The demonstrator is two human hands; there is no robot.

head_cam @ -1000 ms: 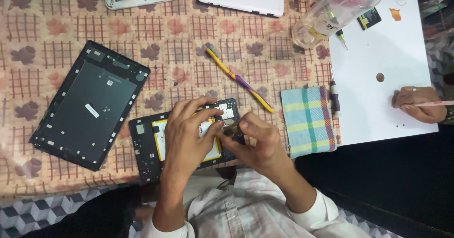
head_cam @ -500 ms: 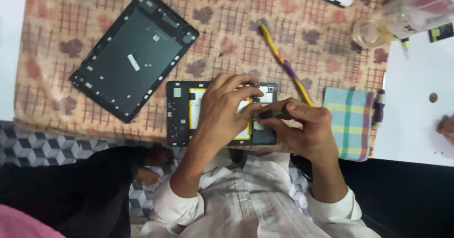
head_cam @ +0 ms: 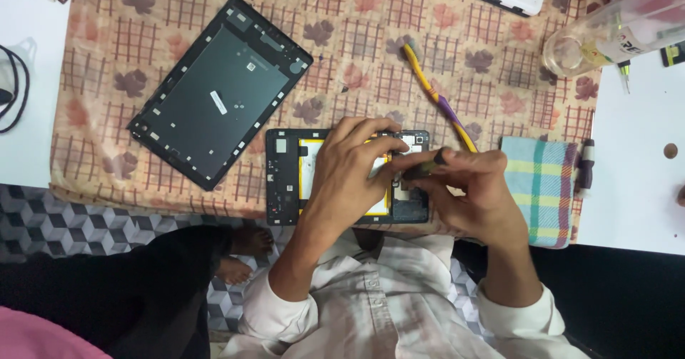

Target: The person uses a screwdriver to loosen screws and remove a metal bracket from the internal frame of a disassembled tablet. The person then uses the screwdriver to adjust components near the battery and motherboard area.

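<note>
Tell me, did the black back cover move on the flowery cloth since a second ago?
No. The black back cover lies at the same slant on the same patch of the flowery cloth, left of the opened tablet. Only the head camera shifted.

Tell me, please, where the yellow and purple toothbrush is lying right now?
In the head view, the toothbrush lies diagonally on the patterned cloth, above the right hand, between the opened tablet and the checked cloth.

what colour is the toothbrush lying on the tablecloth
The toothbrush is yellow with purple on the handle; the head view shows it, above the right hand.
</note>
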